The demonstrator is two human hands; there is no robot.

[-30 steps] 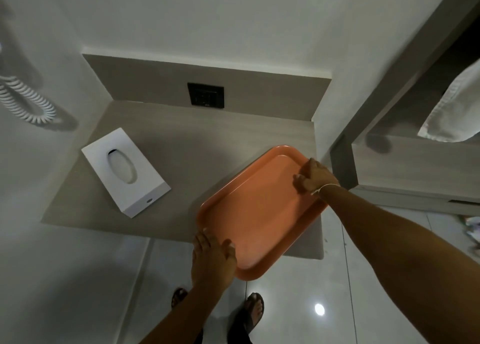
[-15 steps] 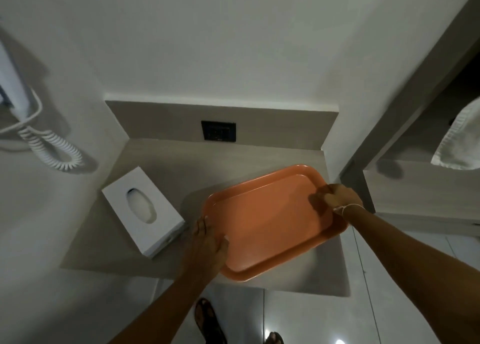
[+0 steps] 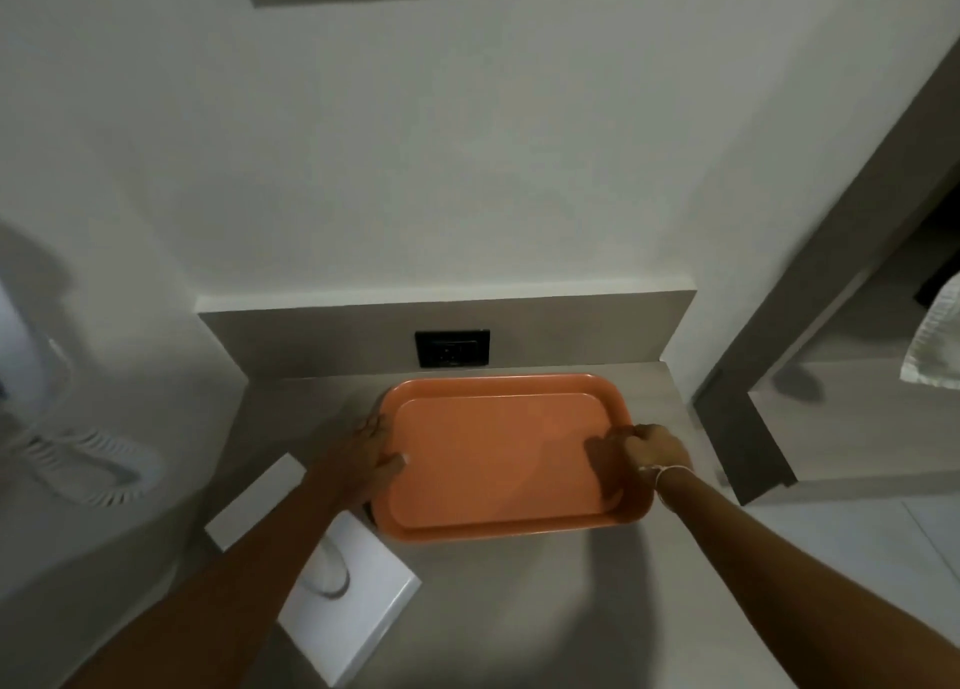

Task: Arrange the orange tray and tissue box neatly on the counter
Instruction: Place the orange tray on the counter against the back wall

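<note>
Both hands grip a smooth, round-cornered orange tray (image 3: 498,454) on the matte counter (image 3: 519,610): left hand (image 3: 371,454) and right hand (image 3: 652,449) fingers curled over opposite rims, white tissue box (image 3: 353,584) beneath the left forearm.

Both forearms are bare, with no sleeves in view. The left hand (image 3: 375,454) wears nothing. A thin, pale string bracelet (image 3: 662,472) circles the wrist of the right hand (image 3: 652,446).

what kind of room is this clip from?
Likely a hotel room vanity nook. Cues: a wall unit with a coiled cord on the left wall, probably a hair dryer, a white towel at right, and a tissue box beside an orange tray on a small counter.
</note>
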